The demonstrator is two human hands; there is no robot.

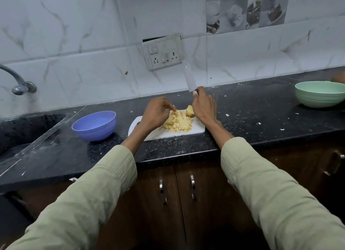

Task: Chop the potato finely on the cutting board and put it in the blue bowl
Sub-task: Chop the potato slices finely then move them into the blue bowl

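Note:
A white cutting board (197, 129) lies on the black counter and carries a heap of finely chopped potato (179, 123). An uncut potato chunk (189, 111) sits at the board's far right. My left hand (155, 113) hovers over the heap's left side, its fingertips touching the pieces. My right hand (204, 106) grips the handle of a knife (190, 77) whose blade is raised and points up toward the wall. The blue bowl (94, 125) stands left of the board and looks empty.
A green bowl (320, 93) stands at the counter's far right. A sink (22, 130) with a tap (17, 82) lies to the left. A socket plate (162, 53) is on the tiled wall behind. Potato scraps dot the counter (261, 123).

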